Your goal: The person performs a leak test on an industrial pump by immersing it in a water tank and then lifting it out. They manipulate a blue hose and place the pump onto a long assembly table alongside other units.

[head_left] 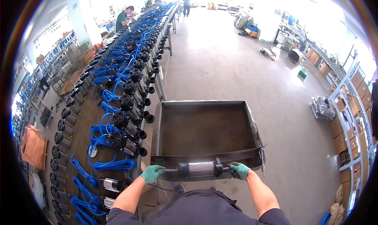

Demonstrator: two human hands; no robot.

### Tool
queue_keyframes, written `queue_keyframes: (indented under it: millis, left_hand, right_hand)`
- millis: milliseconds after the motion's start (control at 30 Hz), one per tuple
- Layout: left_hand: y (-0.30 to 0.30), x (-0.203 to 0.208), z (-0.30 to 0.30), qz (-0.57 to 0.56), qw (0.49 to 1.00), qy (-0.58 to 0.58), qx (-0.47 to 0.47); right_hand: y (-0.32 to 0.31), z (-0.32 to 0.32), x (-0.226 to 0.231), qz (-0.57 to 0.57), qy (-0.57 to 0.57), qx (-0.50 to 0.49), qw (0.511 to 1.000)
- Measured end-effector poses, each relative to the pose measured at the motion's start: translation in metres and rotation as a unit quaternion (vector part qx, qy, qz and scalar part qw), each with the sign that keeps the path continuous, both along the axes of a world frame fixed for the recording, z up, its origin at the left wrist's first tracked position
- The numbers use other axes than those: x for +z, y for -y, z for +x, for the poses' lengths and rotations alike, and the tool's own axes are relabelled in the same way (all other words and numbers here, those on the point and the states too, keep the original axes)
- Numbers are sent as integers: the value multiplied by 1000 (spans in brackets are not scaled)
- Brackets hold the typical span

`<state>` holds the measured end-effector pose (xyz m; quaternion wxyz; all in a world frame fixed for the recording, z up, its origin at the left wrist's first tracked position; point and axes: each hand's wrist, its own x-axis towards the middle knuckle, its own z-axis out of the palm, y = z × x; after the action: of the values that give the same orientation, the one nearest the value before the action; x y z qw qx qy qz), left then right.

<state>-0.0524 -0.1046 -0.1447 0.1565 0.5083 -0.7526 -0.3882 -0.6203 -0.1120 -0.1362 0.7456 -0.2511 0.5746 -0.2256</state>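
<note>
A pump [201,169] with a shiny silver barrel and black ends lies crosswise in front of me, at the near side of a rectangular metal tank [203,103]. My left hand [152,173], in a green glove, is closed on the thin rod that sticks out of the pump's left end. At the right end, my gloved right hand [239,170] grips the other rod close to the black flange. Brownish liquid or a dark bottom shows inside the tank; which one I cannot tell. A blue cable [167,188] hangs below the left hand.
Left of me, a long bench [84,144] carries rows of pumps [125,124] and coiled blue cables [114,164]. A co-worker [123,19] stands beyond it; others are farther off. Shelving [356,158] with cardboard boxes lines the right. Grey bags [322,108] lie on the floor.
</note>
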Motion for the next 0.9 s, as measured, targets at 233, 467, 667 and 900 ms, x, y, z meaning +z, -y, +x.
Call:
queue_keyframes:
  millis: [233,467,667,900]
  left_hand:
    - [6,-23,-21,335,850,-205,351]
    - [-28,6,-19,14,979,-151,139]
    - [-5,-30,-17,213,923,-89,306]
    - [-22,2,-33,147,942,-239,184]
  right_hand:
    - [-8,1,6,-54,107,-12,993]
    - [2,-7,26,-381,-205,323,841]
    - [21,-4,36,-69,6,183,981]
    - [36,-14,-22,-152,-260,425,854]
